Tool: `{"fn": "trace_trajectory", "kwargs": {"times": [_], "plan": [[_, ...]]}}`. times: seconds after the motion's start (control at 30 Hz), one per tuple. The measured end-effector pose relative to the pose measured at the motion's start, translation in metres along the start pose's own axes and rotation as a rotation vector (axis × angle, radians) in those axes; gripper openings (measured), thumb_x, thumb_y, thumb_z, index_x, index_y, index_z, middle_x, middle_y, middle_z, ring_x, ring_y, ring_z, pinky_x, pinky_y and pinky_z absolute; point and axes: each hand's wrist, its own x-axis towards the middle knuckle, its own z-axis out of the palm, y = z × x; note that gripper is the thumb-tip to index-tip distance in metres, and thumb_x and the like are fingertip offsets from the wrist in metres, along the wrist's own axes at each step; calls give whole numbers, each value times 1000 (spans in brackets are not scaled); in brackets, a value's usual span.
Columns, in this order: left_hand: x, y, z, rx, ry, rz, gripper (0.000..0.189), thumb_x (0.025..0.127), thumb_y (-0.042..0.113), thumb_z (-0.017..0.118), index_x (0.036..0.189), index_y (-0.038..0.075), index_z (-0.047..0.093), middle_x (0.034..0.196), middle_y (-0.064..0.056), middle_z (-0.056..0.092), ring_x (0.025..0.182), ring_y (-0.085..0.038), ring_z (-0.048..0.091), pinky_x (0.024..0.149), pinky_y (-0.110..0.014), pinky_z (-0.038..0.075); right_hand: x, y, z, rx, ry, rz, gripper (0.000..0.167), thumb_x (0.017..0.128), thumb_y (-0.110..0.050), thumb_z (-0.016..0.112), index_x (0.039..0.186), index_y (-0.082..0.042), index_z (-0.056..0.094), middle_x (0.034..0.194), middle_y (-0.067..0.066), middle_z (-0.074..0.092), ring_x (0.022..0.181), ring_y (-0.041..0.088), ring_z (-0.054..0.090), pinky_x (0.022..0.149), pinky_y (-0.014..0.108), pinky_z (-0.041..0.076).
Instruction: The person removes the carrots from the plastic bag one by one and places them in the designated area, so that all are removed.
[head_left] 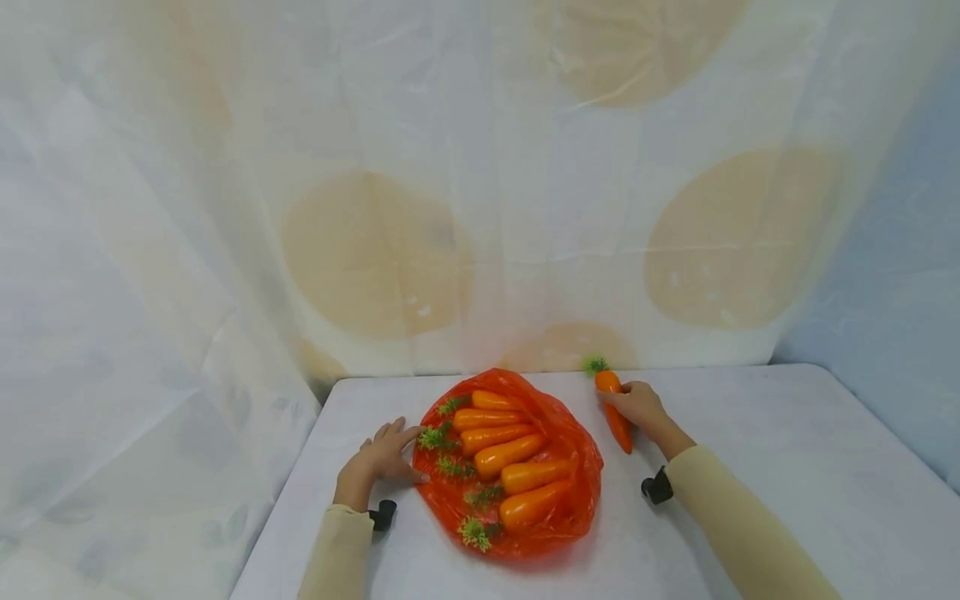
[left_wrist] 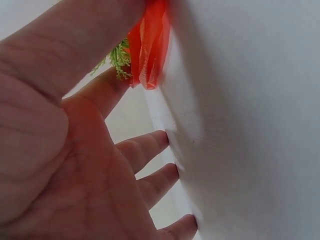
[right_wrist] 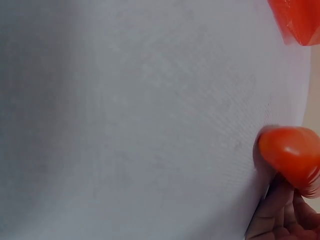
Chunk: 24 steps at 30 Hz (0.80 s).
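Note:
A red plastic bag (head_left: 588, 492) lies on the table with several orange carrots (head_left: 510, 454) in it, their green leafy tops facing left. At the bag's left edge is my left hand (head_left: 386, 456), its fingers spread; thumb and index finger reach the plastic. The left wrist view has the other fingertips of that hand (left_wrist: 100, 170) resting on the tabletop, near the bag (left_wrist: 155, 50). To the right of the bag, my right hand (head_left: 643, 406) grips a single carrot (head_left: 608, 382) around its middle, leafy top away from me. Its tapered end (right_wrist: 290, 152) shows in the right wrist view.
A white cloth covers the table (head_left: 765, 467). Behind its back edge hangs a pale curtain (head_left: 525, 208) with tan circles, and more fabric hangs at the left and right. Small black cameras (head_left: 657, 487) sit at both wrists.

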Motion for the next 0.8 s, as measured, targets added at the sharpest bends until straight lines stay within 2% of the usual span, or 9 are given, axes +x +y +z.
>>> {"fn": "trace_trajectory", "kwargs": {"times": [0.27,0.43,0.6,0.8], "plan": [[0,-1,0,-5,-6,10,87,73,41,85,148,21,45,163,-19,23,149,-46,15,114,-73,10,3,5,-7,10,-76,-4,83,94,-50,57,142,14,33,130,30,49,106,36,52,97,50,50],[0,-2,2,-9,-8,6,87,73,41,85,148,21,45,162,-19,23,149,-46,15,115,-72,10,7,9,-14,42,-135,-19,80,95,-51,56,138,14,38,115,21,57,98,29,56,86,37,51],[0,-2,1,-9,-8,16,86,73,40,85,148,22,46,162,-18,23,149,-46,15,115,-72,11,8,12,-14,61,-123,-21,76,94,-52,59,133,12,45,107,16,59,93,26,58,80,31,51],[-1,-1,-2,-15,-13,17,85,74,39,85,148,24,46,163,-18,22,149,-46,14,115,-72,10,6,11,-14,49,-105,-39,77,94,-52,59,135,11,44,112,20,59,95,27,58,81,33,54]]}}
